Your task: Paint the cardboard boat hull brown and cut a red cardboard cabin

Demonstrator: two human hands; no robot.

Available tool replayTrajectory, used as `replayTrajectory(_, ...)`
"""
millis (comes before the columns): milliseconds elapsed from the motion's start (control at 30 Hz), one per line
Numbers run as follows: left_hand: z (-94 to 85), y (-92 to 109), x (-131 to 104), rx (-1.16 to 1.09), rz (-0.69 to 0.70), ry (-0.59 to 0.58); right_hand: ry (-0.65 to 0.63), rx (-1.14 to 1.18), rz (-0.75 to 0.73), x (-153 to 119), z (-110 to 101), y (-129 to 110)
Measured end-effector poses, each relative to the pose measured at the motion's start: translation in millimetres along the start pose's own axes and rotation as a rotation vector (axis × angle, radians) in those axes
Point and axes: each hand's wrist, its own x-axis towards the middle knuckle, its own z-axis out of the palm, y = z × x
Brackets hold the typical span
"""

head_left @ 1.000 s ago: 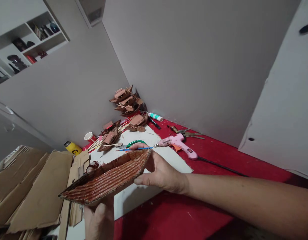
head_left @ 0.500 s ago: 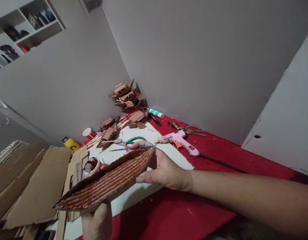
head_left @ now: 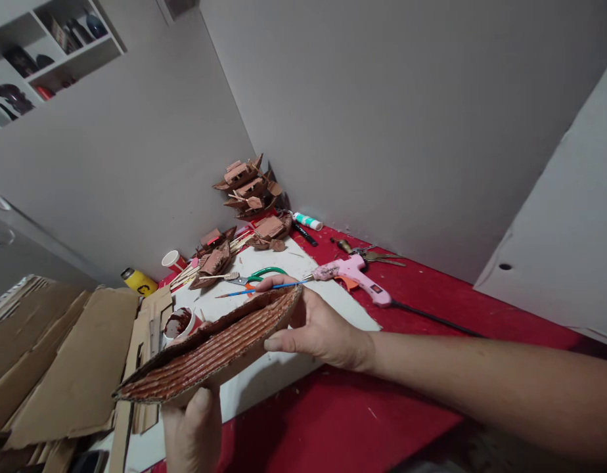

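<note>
Two walls (head_left: pixel 382 131) met beyond the red table (head_left: pixel 303 427). Above its white sheet (head_left: pixel 296 257), the left hand (head_left: pixel 192 427) and right hand (head_left: pixel 326 332) held the boat (head_left: pixel 212 355), hollow upward, long axis running near-left to far-right.

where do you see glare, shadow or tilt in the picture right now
In the head view, small glints on the ridged inside of the cardboard boat; in the head view, soft shadow on the white sheet and red tabletop; in the head view, the shelf looks tilted.
</note>
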Motion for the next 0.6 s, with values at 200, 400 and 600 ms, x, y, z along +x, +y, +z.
replayTrajectory(200, -2.0, -6.2, 3.9, -0.097, 0.011, -0.022, 0.019, -0.004, -0.011, -0.4, 1.3, 3.3)
replayTrajectory(400, -6.6, -9.8, 7.5, -0.211, -0.012, -0.112, 0.014, -0.069, 0.011, -3.3, 6.6, -1.8)
replayTrajectory(600, -11.9, 4.8, 19.3, -0.331, -0.134, -0.008, -0.062, -0.194, -0.007, -6.3, 5.2, 4.7)
